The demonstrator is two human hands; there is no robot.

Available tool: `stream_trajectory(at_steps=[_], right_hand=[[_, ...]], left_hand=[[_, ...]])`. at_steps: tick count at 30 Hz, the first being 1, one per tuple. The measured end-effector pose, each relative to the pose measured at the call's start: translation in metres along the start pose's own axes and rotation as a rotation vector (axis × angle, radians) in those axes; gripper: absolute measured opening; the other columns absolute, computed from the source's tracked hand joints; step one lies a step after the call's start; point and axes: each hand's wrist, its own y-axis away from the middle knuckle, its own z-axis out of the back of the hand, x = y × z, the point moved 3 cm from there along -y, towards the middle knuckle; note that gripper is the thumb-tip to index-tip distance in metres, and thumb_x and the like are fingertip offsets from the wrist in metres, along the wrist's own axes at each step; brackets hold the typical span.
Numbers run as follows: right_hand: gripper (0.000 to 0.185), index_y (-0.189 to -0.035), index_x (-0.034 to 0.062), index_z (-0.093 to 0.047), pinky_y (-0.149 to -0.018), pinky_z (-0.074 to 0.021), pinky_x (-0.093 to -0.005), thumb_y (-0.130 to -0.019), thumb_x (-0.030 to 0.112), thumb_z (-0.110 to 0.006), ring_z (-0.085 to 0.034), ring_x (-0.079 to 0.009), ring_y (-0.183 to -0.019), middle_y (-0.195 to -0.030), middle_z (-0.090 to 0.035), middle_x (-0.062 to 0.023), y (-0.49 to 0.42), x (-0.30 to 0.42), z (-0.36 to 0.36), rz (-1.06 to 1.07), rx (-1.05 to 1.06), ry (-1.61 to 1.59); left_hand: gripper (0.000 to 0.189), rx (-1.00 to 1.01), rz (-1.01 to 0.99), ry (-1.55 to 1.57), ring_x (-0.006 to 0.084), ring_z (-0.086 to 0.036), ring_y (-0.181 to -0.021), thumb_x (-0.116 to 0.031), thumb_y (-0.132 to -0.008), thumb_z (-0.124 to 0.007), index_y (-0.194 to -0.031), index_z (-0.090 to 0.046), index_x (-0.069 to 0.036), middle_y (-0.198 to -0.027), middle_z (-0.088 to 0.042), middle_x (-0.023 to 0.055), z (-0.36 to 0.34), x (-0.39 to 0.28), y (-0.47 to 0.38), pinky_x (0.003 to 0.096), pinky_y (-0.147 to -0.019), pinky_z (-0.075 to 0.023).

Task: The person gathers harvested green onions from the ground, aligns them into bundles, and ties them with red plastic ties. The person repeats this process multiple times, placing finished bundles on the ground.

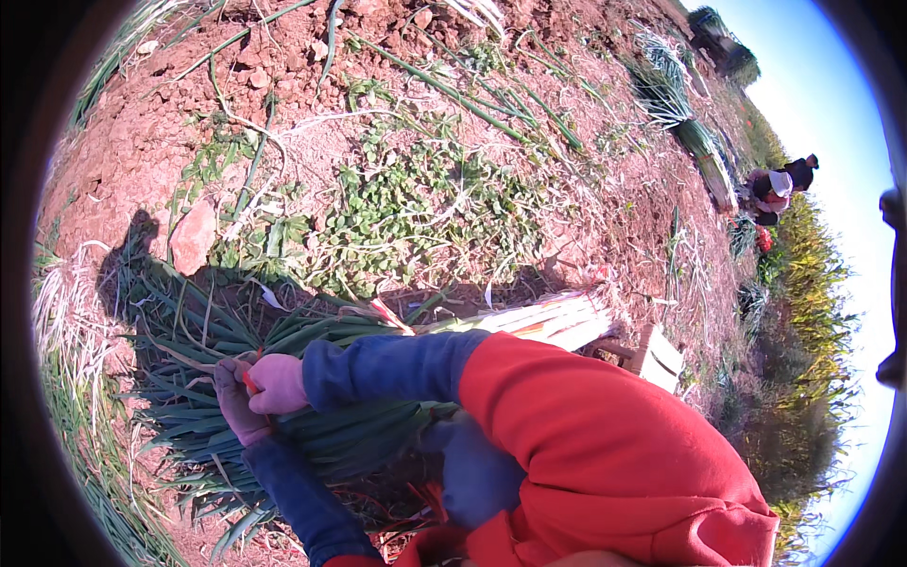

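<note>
A large bundle of long green onions lies on the soil before me, its dark green leaves spread to the left and its white stalks pointing right. Around the leafy part runs a red tie. My gloved right hand grips this tie, thumb side against my other hand. Right beside it, my gloved left hand is curled at the same tie, over the leaves; its fingertips are partly hidden. A second red tie crosses the bundle nearer the white stalks.
A small woven-seat stool stands beyond the root ends. A reddish stone lies near the leaf tips. Loose onions lie at the left edge. More bundles lie farther off, near people crouching beside tall yellow-green crops.
</note>
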Motion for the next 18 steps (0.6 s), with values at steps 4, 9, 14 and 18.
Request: stream_trajectory(at_steps=[4, 9, 14, 18], right_hand=[[0.019, -0.084, 0.0062, -0.072, -0.073, -0.051, -0.0346, -0.08, 0.024, -0.065, -0.067, -0.0224, -0.078, -0.077, -0.07, -0.0082, 0.019, 0.024, -0.017, 0.125, 0.154, -0.291], [0.021, -0.09, 0.0058, -0.071, -0.072, -0.0492, -0.0313, -0.091, 0.023, -0.058, -0.063, -0.0139, -0.079, -0.084, -0.07, -0.0071, 0.014, 0.011, -0.038, -0.094, 0.16, -0.582], [0.022, -0.093, 0.007, -0.07, -0.071, -0.0505, -0.0342, -0.092, 0.025, -0.058, -0.066, -0.0213, -0.082, -0.086, -0.071, -0.0091, 0.0, 0.006, -0.045, -0.147, -0.054, -0.567], [0.023, -0.092, 0.0068, -0.07, -0.072, -0.0515, -0.0355, -0.092, 0.026, -0.058, -0.067, -0.0258, -0.085, -0.087, -0.071, -0.0104, -0.025, 0.006, -0.052, -0.379, -0.159, -0.792]], left_hand=[[0.024, -0.394, -0.005, 0.056, 0.0154, -0.05, -0.085, -0.032, -0.101, -0.051, -0.094, -0.047, -0.009, -0.091, -0.051, 0.0017, 0.002, -0.003, 0.013, 0.0356, -0.086, -0.0455], [0.027, -0.281, 0.082, -0.049, 0.014, -0.054, -0.095, -0.03, -0.102, -0.049, -0.113, -0.048, -0.006, -0.099, -0.053, 0.0011, 0.021, -0.002, 0.011, 0.0326, -0.091, -0.0454], [0.022, 0.004, 0.304, 0.152, 0.0137, -0.056, -0.087, -0.03, -0.103, -0.045, -0.101, -0.051, -0.008, -0.093, -0.057, 0.0004, 0.019, -0.008, 0.009, 0.0294, -0.084, -0.0466], [0.022, -0.248, 0.103, -0.129, 0.0116, -0.057, -0.074, -0.028, -0.103, -0.047, -0.094, -0.056, -0.01, -0.083, -0.059, 0.0003, 0.01, -0.007, 0.014, 0.0268, -0.072, -0.0478]])
